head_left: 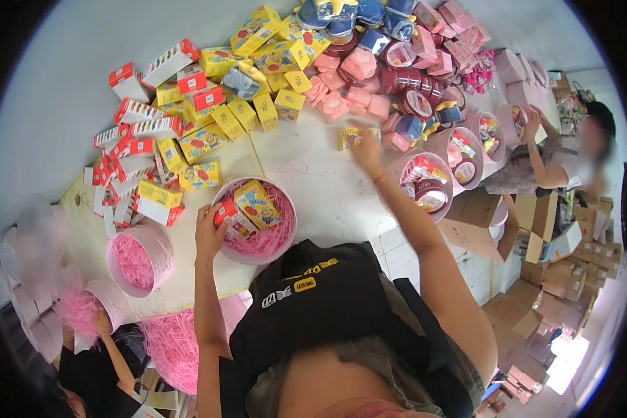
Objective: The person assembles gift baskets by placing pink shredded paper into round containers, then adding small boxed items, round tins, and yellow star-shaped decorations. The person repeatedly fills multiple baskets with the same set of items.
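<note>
My left hand [210, 231] is closed on the left rim of a round pink bucket [292, 221], its thumb inside beside a red-and-white box [234, 220]. That box and a yellow printed box [258, 205] lie on pink shredded paper in the bucket. Farther right, my right hand [366, 150] reaches across the table with its fingers around a small yellow box [344, 138]; the hand covers part of it. Just right of my right forearm stands a filled pink bucket [397, 182] holding boxes and a dark red round jar [432, 198].
Yellow boxes [242, 115] and red-and-white boxes [148, 127] heap at the back left. Pink packages [359, 64], jars and blue plush items [397, 28] pile behind. A paper-lined bucket [161, 261] stands left. Co-workers handle buckets on both sides; cartons [477, 226] stand right.
</note>
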`<state>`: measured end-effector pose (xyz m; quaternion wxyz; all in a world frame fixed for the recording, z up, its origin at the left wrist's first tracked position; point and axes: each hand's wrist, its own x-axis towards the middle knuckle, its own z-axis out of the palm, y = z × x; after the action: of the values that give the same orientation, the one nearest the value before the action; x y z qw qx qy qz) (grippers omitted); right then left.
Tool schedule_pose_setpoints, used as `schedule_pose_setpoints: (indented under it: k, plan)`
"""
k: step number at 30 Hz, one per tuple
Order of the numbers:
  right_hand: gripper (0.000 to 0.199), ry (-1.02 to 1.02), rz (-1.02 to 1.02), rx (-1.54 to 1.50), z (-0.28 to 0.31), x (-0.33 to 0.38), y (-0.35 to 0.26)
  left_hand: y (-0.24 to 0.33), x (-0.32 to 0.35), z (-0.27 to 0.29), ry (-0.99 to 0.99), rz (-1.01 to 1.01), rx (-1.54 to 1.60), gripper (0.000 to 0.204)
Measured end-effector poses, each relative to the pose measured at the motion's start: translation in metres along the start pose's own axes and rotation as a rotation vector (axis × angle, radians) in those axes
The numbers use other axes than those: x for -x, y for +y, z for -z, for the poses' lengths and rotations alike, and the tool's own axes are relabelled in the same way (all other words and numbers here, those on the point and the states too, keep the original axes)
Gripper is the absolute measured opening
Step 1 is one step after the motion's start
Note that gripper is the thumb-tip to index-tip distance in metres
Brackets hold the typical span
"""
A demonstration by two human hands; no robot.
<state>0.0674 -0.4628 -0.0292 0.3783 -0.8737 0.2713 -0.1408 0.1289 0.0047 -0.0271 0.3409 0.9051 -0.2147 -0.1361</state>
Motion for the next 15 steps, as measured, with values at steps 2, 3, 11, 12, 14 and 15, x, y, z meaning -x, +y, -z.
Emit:
schedule_pose_setpoints:
  k: [2,3,11,12,14,15]
  plan:
    - [0.040,0.061,0.245,0.406,0.022,-0.058,0.061,0.015,-0.001,0.007,-0.035,0.056,0.033,0.055]
    - [0.040,0.030,0.308,0.524,0.029,-0.080,0.061,0.020,0.000,0.011,-0.038,0.095,0.050,0.056]
    - [0.055,0.127,0.351,0.847,-0.015,-0.144,0.099,0.011,-0.005,0.016,-0.101,0.043,0.067,0.061]
    - [0.049,0.065,0.294,0.856,-0.009,-0.140,0.072,0.006,0.001,0.015,-0.086,0.046,0.014,0.061]
    - [0.060,0.284,0.398,0.868,0.012,-0.116,0.082,0.002,-0.001,0.016,-0.129,0.058,-0.032,0.061]
    - [0.056,0.175,0.288,0.531,0.031,-0.107,0.086,0.007,-0.004,0.018,-0.158,0.082,-0.025,0.061]
